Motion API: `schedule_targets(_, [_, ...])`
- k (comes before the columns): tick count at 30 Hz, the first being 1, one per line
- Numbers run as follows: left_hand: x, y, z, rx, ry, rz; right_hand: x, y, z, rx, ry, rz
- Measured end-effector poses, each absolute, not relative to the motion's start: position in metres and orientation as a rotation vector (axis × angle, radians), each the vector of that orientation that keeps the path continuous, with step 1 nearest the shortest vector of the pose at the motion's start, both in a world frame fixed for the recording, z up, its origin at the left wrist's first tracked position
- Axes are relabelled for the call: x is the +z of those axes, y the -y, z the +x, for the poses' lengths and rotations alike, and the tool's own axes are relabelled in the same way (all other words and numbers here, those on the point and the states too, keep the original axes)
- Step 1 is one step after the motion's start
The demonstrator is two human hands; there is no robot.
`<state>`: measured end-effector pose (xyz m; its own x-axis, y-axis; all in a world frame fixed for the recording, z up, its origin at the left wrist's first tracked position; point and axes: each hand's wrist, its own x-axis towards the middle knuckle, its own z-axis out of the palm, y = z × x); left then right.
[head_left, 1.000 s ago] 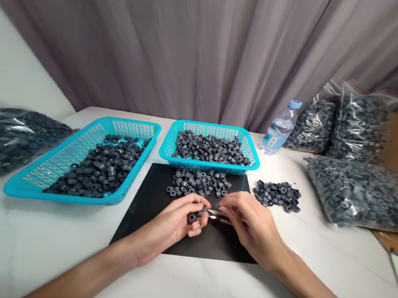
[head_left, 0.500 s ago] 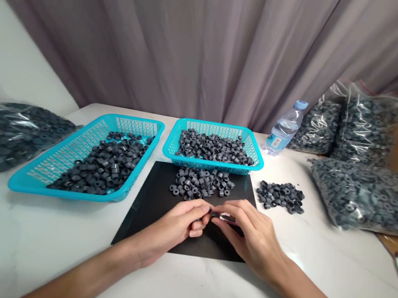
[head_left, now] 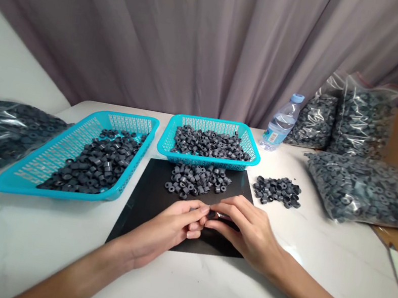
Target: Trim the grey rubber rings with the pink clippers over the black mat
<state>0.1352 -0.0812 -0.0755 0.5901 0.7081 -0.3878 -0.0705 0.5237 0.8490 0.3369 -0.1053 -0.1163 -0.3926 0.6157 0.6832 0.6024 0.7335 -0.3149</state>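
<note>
- The left hand [head_left: 180, 220] has its fingers pinched at the left end of a small dark piece [head_left: 212, 214]; whatever else they cover is hidden.
- The right hand [head_left: 249, 224] has its fingers clasped round a slim metal tool [head_left: 223, 217], long axis running left to right, its left end at the piece.
- The piece sits between both sets of fingertips, neither hand clearly nearer, above the black mat [head_left: 151, 210].
- A ring pile [head_left: 197, 179] lies at the mat's far edge; behind it, toward the tabletop's [head_left: 158, 291] far edge, stands a blue basket [head_left: 204, 161].
</note>
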Motion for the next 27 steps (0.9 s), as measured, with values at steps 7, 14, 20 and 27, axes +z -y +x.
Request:
schedule_targets(7, [-0.08, 0.079, 0.133, 0.596, -0.778, 0.814, -0.118, 0.104, 0.338, 0.416, 1.971, -0.953])
schedule_targets(14, [-0.076, 0.078, 0.135, 0.608, -0.788, 0.776, -0.111, 0.106, 0.335, 0.635, 1.882, -1.031])
schedule_targets(20, [-0.071, 0.08, 0.134, 0.609, -0.773, 0.757, -0.108, 0.108, 0.335, 0.647, 1.858, -1.026])
schedule_targets(27, [-0.071, 0.08, 0.134, 0.599, -0.776, 0.765, -0.107, 0.106, 0.335, 0.664, 1.846, -1.029])
